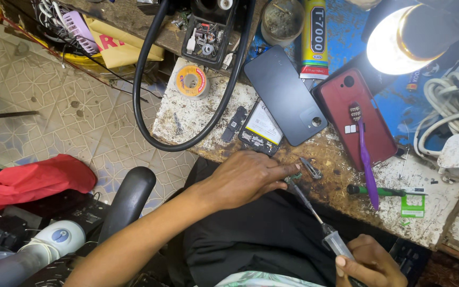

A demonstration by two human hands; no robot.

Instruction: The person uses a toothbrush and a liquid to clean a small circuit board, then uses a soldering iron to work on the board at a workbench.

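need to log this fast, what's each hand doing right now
Left hand: fingers extended, pinching a small green part at the bench edge.
Right hand: closed around the clear plastic handle of a thin metal screwdriver.

Two phone back covers (287,94), one glue tube (314,38), two screwdrivers (314,210), one toothbrush (366,154).

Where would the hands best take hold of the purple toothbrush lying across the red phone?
Probably the bare lower handle of the purple toothbrush, pinched across its narrow sides from above. The bristle head rests on the red phone, while the handle runs down onto the worn bench toward the near edge and crosses the green screwdriver, so grip just above that crossing.
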